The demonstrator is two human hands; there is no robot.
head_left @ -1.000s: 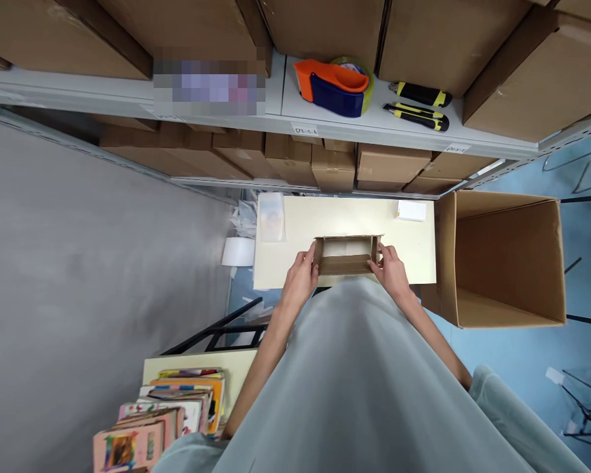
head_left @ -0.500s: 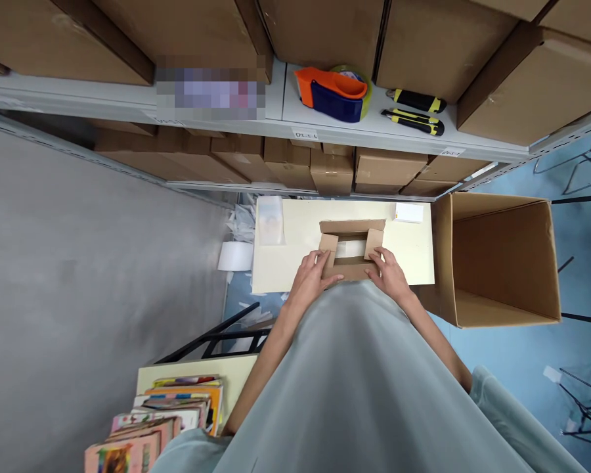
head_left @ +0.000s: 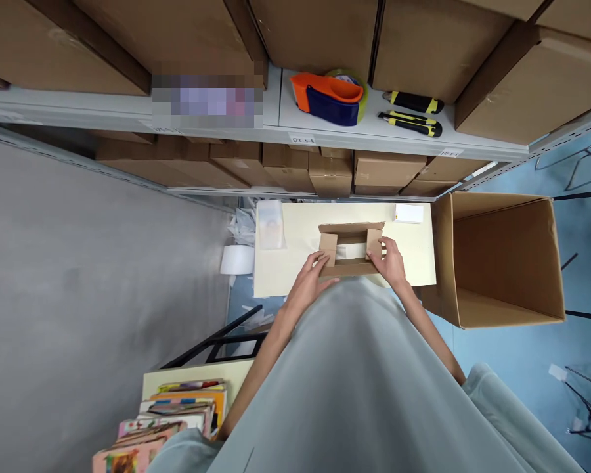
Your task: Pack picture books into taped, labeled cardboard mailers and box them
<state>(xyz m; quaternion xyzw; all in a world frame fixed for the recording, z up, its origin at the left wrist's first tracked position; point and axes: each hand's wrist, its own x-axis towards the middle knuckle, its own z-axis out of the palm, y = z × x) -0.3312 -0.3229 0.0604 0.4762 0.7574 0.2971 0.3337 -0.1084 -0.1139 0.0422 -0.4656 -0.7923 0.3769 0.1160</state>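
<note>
A small open cardboard box (head_left: 350, 268) lies on the pale table in front of me, its end flaps folded inward. Something white (head_left: 352, 251) shows inside it, too little of it to name. My left hand (head_left: 309, 279) is at the box's left end, fingertips on the left flap (head_left: 328, 244) and thumb spread away near the front edge. At the right end, my right hand (head_left: 391, 261) pinches the right flap (head_left: 373, 240) between thumb and fingers.
The table (head_left: 295, 217) also bears a small white box (head_left: 408, 213) and a clear packet (head_left: 271, 225). A large open carton (head_left: 507, 256) stands at the right. Above are a shelf (head_left: 177, 118) with cartons, an orange-and-blue tape dispenser (head_left: 328, 98) and box cutters (head_left: 414, 112). Books (head_left: 177, 414) lie lower left.
My right hand has moved up along the box's right end and now pinches the flap there. The box's front flap looks narrower. My left thumb has slipped slightly off the front.
</note>
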